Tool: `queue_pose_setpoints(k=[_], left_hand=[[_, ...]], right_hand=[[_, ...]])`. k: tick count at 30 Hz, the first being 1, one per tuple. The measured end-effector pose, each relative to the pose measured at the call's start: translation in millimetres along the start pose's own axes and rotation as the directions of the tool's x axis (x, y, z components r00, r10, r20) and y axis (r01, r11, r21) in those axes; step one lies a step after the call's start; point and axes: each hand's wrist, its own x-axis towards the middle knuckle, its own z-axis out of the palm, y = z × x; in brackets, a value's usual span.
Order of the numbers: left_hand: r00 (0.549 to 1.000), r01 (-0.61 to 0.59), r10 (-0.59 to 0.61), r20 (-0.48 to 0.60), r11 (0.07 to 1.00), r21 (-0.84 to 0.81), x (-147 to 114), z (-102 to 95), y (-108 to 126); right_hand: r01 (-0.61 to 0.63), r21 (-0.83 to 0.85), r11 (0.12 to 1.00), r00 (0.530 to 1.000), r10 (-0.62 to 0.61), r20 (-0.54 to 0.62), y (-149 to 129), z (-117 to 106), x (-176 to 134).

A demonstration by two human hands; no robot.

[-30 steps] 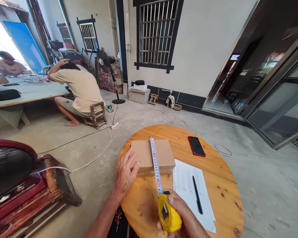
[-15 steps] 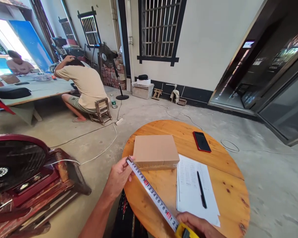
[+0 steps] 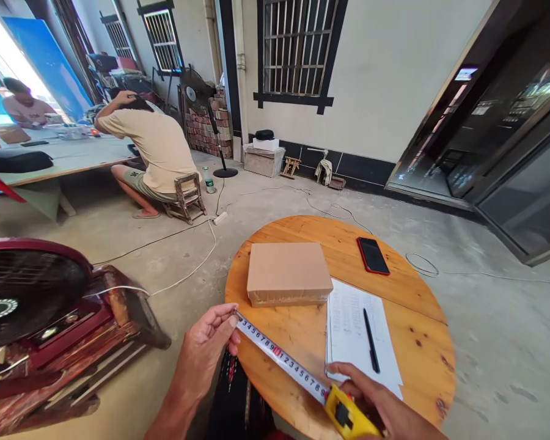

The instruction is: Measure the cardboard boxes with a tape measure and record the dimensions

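Note:
A tape measure [image 3: 348, 414] with a yellow case is stretched between my two hands, its numbered blade [image 3: 282, 357] slanting over the near side of the round table. My left hand [image 3: 206, 342] pinches the blade's free end between thumb and fingers. Around the yellow case, at the lower right, my right hand [image 3: 371, 391] is closed. A closed cardboard box [image 3: 288, 269] lies flat on the table just beyond the blade, apart from it. Printed papers [image 3: 348, 330] lie right of the box, with a black pen [image 3: 371, 339] on them.
The round wooden table [image 3: 421, 342] also bears a red-edged phone [image 3: 373, 255]. A dark red fan [image 3: 27, 299] stands at the left. Cables [image 3: 183, 284] run over the floor. Further back, a person [image 3: 156, 146] sits on a small chair [image 3: 187, 198], near another person [image 3: 25, 104] at a long table.
The blade is shorter between my hands, with the case nearer the left hand. My left hand has drawn slightly down, away from the box's corner. The view has shifted slightly.

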Motion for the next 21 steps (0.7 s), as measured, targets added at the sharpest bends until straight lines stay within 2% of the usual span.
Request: queue_pose_setpoints(k=[3, 5, 6, 8, 10, 12, 15, 17, 19, 21], left_hand=[[0.998, 0.030, -0.030, 0.058, 0.999, -0.012, -19, 19.8, -8], [0.990, 0.031, -0.035, 0.138, 0.999, 0.033, -31, 34.9, -17], [0.985, 0.000, -0.012, 0.171, 0.998, 0.070, -35, 41.1, -22], [0.972, -0.146, 0.106, 0.211, 0.972, 0.183, -38, 47.4, -31], [0.946, -0.303, 0.251, 0.205, 0.909, 0.286, -34, 45.0, -37], [0.926, -0.377, 0.336, 0.175, 0.859, 0.347, -27, 36.3, -42], [0.929, -0.368, 0.348, 0.125, 0.843, 0.392, -18, 22.2, -49], [0.933, -0.353, 0.350, 0.088, 0.839, 0.413, -14, 16.8, -56], [0.938, -0.330, 0.344, 0.045, 0.845, 0.421, -12, 14.9, -65], [0.948, -0.292, 0.318, 0.003, 0.867, 0.404, -9, 14.9, -74]], right_hand=[[0.040, -0.138, 0.990, 0.992, -0.057, -0.117, -7, 4, 7], [0.065, -0.267, 0.962, 0.986, -0.103, -0.134, -17, 11, 11], [0.081, -0.334, 0.939, 0.983, -0.130, -0.128, -24, 15, 13], [0.137, -0.475, 0.869, 0.974, -0.207, -0.097, -38, 22, 17], [0.220, -0.608, 0.762, 0.948, -0.315, -0.052, -53, 25, 24], [0.305, -0.712, 0.633, 0.901, -0.433, 0.001, -70, 19, 36], [0.377, -0.803, 0.462, 0.823, -0.565, 0.061, -98, 1, 72], [0.368, -0.850, 0.377, 0.794, -0.604, 0.076, -116, -11, 105], [0.354, -0.877, 0.325, 0.790, -0.606, 0.095, -130, -19, 138], [0.339, -0.888, 0.311, 0.800, -0.592, 0.098, -140, -21, 163]])
